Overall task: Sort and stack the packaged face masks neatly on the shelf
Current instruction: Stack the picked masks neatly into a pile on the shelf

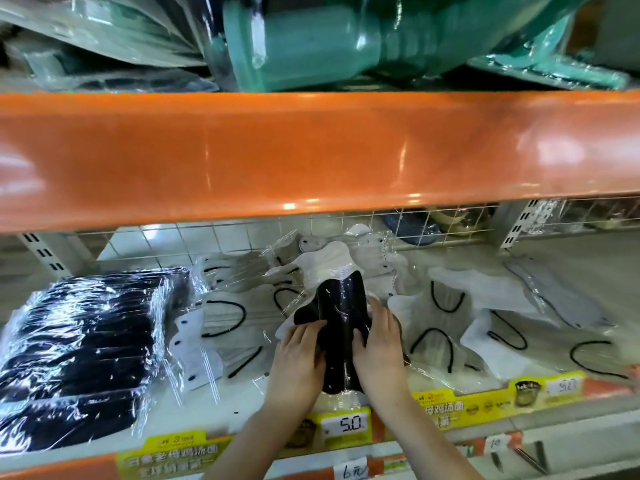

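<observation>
- Left hand (298, 355) and right hand (379, 344) both grip one black mask pack (341, 327) between them.
- Left of them lies the black stack (79, 351); grey mask packs (450, 320) lie scattered rightward on the shelf (242, 393).

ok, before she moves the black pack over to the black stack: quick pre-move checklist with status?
1. Both hands on the pack: ok. Left hand and right hand grip the black mask pack from either side.
2. Pack lifted free of the white mask packs: cannot tell; it sits over them.
3. Destination present: ok. The black mask stack lies at the shelf's left end.
4. Stack neat enough to add to: not ok; its packs look fanned and slanted.
5. Path leftward: not ok. Loose grey mask packs lie between the hands and the stack.
</observation>
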Demonstrator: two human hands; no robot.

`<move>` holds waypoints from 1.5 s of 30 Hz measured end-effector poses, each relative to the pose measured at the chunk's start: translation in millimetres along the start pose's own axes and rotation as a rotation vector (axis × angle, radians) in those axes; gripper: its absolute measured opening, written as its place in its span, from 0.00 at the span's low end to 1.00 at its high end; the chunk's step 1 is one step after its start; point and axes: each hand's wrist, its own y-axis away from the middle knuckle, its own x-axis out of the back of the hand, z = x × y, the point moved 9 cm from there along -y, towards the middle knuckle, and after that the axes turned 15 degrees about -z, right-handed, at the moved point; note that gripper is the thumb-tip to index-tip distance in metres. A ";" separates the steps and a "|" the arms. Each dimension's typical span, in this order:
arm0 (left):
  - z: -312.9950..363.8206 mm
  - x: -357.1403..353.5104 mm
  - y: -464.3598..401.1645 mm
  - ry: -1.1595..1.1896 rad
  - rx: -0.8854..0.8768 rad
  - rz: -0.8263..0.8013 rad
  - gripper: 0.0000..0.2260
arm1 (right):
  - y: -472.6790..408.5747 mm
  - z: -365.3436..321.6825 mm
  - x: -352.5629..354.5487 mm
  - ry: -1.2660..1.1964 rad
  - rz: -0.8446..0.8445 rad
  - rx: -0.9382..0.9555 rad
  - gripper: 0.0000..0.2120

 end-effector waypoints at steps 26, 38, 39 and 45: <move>-69.3 99.4 26.5 0.448 0.251 0.002 0.10 | 9.2 -95.9 -12.5 0.436 -0.021 0.641 0.18; -53.1 139.9 75.1 -0.449 -0.041 0.203 0.11 | 5.0 -157.8 -80.6 0.330 -0.120 0.633 0.11; -61.6 145.9 81.5 -0.447 -0.019 0.247 0.11 | 7.5 -164.4 -85.4 0.325 -0.118 0.648 0.12; -101.0 186.0 127.6 -0.496 0.119 0.423 0.10 | 35.4 -216.4 -108.0 0.297 -0.093 0.797 0.13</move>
